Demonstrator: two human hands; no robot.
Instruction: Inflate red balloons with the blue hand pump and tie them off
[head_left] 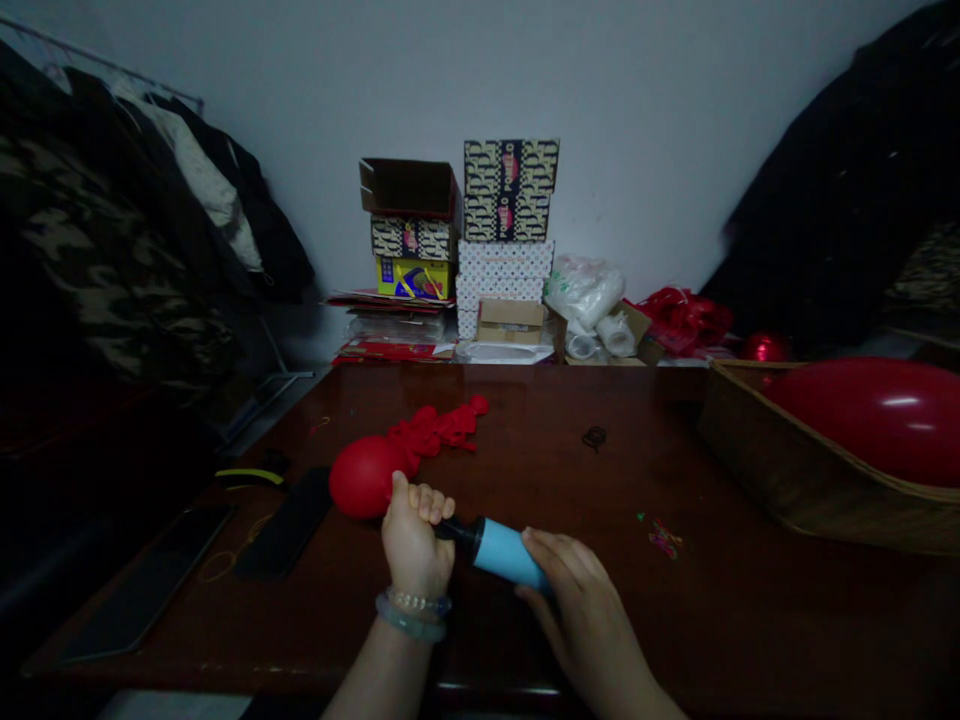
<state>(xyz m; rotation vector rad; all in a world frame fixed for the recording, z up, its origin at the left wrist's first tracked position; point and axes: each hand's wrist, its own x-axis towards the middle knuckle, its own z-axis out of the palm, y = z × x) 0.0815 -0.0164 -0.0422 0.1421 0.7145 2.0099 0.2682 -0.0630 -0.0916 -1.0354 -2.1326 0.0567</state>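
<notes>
My left hand (418, 535) is closed around the black nozzle end of a blue hand pump (510, 553). A partly inflated red balloon (367, 477) bulges out just beyond that fist; its neck is hidden by my fingers. The pump's blue barrel lies in the grip of my right hand (574, 585), fingers over the top and thumb beneath. Several limp red balloons (433, 430) lie in a heap right behind the inflated one.
Two dark phone-like slabs (289, 525) lie at left. Small coloured bands (664, 538) and a black cord (594, 437) are on the right of the table (540, 420). A basket (810, 480) holds a large red balloon (885, 415). Boxes (510, 190) stand against the wall.
</notes>
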